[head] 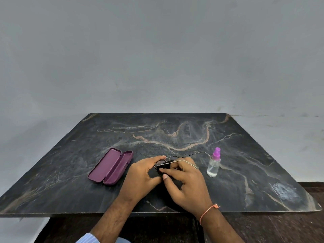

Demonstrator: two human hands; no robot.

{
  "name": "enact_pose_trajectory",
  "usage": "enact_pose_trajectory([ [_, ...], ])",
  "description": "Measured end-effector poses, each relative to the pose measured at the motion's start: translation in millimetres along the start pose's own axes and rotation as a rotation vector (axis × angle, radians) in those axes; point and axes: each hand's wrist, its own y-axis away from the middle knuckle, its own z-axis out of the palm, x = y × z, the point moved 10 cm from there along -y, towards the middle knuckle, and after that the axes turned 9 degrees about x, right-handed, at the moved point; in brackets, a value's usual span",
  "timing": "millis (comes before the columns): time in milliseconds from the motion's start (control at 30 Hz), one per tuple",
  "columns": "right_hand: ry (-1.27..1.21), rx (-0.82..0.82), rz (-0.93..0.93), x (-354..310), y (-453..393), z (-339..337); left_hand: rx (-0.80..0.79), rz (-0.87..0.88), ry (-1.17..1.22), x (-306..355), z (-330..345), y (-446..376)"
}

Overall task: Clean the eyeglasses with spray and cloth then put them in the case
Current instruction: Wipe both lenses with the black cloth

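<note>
Thin metal-framed eyeglasses (185, 157) with dark lenses are held just above the table, their temple arms pointing right toward the bottle. My left hand (142, 174) pinches the frame at the left lens. My right hand (185, 183) grips a black cloth (172, 188) and presses it against a lens with the thumb. The purple case (110, 166) lies open to the left of my hands, with nothing inside. A small clear spray bottle (214, 163) with a pink-purple nozzle stands upright to the right.
The dark marble table (175, 134) runs back to a grey wall. Its front edge lies just below my wrists. A whitish smudge (285, 192) marks the table's front right corner. An orange thread circles my right wrist.
</note>
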Motion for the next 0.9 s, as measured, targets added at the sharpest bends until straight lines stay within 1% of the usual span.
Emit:
enact_pose_trajectory([
  [67, 0.07, 0.028, 0.023, 4.4, -1.5, -0.8, 0.014, 0.016, -0.003, 1.3, -1.6, -0.5],
  [133, 0.089, 0.023, 0.04, 6.3, -2.7, 0.7, 0.022, 0.027, -0.008, 2.8, -2.8, -0.6],
  [267, -0.024, -0.042, -0.001, -1.3, 0.7, 5.4, 0.015, 0.037, -0.025, 4.3, -2.6, -1.3],
  [333, -0.034, -0.032, -0.012, -2.6, 1.6, 3.2, 0.028, 0.033, -0.017, 3.5, -3.6, -1.8],
  [433, 0.051, 0.029, 0.008, 1.6, -0.7, -1.4, 0.037, 0.027, -0.003, 2.4, -4.9, -1.2],
  [533, 0.092, 0.021, 0.018, 1.9, -1.8, 1.5, 0.045, 0.016, 0.002, 0.1, -5.3, -0.5],
  [633, 0.06, -0.023, 0.0, -1.1, -0.3, 4.5, 0.027, 0.022, -0.027, -0.9, -2.8, -0.3],
  [733, -0.004, -0.033, -0.005, -2.8, 0.5, 2.6, 0.032, 0.02, -0.027, -2.4, -2.7, -0.9],
  [900, 0.118, 0.015, -0.008, 0.9, -1.3, 2.3, 0.051, 0.037, -0.016, -1.4, -4.4, -0.5],
])
